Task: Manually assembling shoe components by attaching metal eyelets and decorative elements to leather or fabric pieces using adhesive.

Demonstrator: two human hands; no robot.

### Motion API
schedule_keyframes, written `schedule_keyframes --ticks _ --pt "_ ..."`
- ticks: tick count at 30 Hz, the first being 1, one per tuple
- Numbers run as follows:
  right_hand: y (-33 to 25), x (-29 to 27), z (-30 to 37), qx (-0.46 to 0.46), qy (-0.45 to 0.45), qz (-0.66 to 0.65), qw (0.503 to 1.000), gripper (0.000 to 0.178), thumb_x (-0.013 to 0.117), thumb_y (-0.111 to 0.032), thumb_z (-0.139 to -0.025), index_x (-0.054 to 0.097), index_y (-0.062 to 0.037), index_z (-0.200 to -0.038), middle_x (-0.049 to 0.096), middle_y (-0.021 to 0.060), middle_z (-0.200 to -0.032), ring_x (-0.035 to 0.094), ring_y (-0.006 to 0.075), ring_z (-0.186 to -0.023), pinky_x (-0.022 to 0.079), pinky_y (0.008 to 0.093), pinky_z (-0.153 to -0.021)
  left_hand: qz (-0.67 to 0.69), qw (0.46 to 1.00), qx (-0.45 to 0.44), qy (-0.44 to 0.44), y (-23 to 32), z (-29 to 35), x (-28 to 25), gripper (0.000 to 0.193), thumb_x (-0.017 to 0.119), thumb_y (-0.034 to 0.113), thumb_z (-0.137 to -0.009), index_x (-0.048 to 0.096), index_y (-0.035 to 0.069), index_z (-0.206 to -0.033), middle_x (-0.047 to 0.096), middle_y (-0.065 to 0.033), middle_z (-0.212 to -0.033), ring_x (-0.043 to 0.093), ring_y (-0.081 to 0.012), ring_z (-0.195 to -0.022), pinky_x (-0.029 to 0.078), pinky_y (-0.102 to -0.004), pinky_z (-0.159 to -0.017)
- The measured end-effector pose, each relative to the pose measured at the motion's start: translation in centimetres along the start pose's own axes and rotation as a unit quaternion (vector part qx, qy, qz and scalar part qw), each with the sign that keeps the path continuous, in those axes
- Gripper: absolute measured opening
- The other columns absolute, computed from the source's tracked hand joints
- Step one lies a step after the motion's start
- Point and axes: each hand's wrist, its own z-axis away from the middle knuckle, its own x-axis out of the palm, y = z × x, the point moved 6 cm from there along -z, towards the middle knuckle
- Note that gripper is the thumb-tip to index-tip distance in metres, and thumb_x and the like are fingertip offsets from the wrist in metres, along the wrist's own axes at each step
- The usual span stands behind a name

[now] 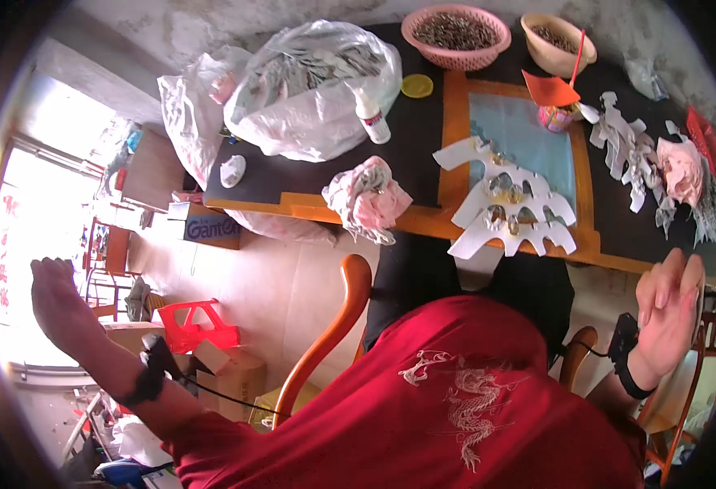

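Note:
My left hand (pixel 58 308) is raised far out to the left, against the bright doorway. Its fingers look curled in, and nothing shows in them. My right hand (pixel 669 303) is held up by the table's right end, palm in view and fingers stretched upward, holding nothing. Each wrist wears a strapped black device with a cable. On the table before me lie white jagged cut-out sheets (pixel 514 210) with shiny metal pieces (pixel 505 192) among them. A crumpled pink and white bundle (pixel 366 198) sits left of them at the front edge. Neither hand touches these things.
The dark table (pixel 411 130) also bears a big plastic bag (pixel 313 134), a white bottle (pixel 372 118), a pink basket (pixel 456 59) and a cream bowl (pixel 558 57), both filled with small pieces, and an orange scoop (pixel 550 90). A red stool (pixel 199 326) and cartons (pixel 232 375) stand left.

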Motion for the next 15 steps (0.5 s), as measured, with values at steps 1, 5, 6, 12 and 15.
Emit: schedule_keyframes --ticks 1,5,6,12,15 --pt "-0.5 0.5 -0.1 0.005 -0.003 -0.001 1.0 0.038 0.052 -0.04 -0.098 0.032 -0.0127 -0.081 0.043 0.0041 -0.075 0.037 0.0117 -0.045 0.03 0.023 -0.045 0.035 0.998 -0.034 0.03 -0.7 -1.8 -0.3 0.02 0.052 0.013 -0.094 0.06 -0.004 -0.099 0.06 -0.0055 -0.088 0.056 -0.0134 -0.084 0.049 -0.0282 -0.075" --pt "2.5 2.0 0.1 0.024 -0.054 -0.165 0.984 0.045 0.062 -0.047 -0.092 0.033 -0.014 -0.081 0.046 0.0056 -0.077 0.037 0.01 -0.042 0.031 0.0232 -0.043 -0.038 0.992 0.07 -0.101 6.4 -5.9 7.5 0.01 0.05 0.008 -0.09 0.056 0.0 -0.088 0.051 -0.0061 -0.076 0.05 -0.0157 -0.07 0.044 -0.0288 -0.066" --pt "2.2 3.2 0.9 0.013 -0.027 -0.137 0.99 0.046 0.069 -0.045 -0.087 0.036 -0.0146 -0.079 0.047 0.0036 -0.079 0.039 0.0089 -0.044 0.029 0.0225 -0.043 0.075 0.987 0.099 -0.102 6.0 -5.1 17.3 0.017 0.049 0.012 -0.091 0.062 0.001 -0.09 0.057 -0.0061 -0.077 0.056 -0.0162 -0.07 0.045 -0.0286 -0.064" --pt "2.7 2.8 2.7 -0.042 -0.094 -0.294 0.95 0.037 0.087 -0.038 -0.066 0.054 -0.0206 -0.067 0.053 -0.0056 -0.079 0.047 0.0055 -0.053 0.032 0.0234 -0.054 0.259 0.94 -0.066 -0.211 13.0 0.3 37.9 0.051 0.062 0.04 -0.092 0.058 0.005 -0.129 0.066 -0.0081 -0.11 0.064 -0.0148 -0.084 0.05 -0.0294 -0.073" --pt "2.5 1.4 4.1 0.023 -0.075 -0.303 0.95 0.038 0.085 -0.037 -0.071 0.051 -0.0212 -0.063 0.053 -0.0074 -0.073 0.049 0.0054 -0.053 0.031 0.0235 -0.055 0.156 0.971 -0.06 -0.169 15.4 2.5 42.3 0.082 0.078 0.053 -0.072 0.053 0.001 -0.131 0.064 -0.0168 -0.112 0.064 -0.0277 -0.098 0.05 -0.0392 -0.086"
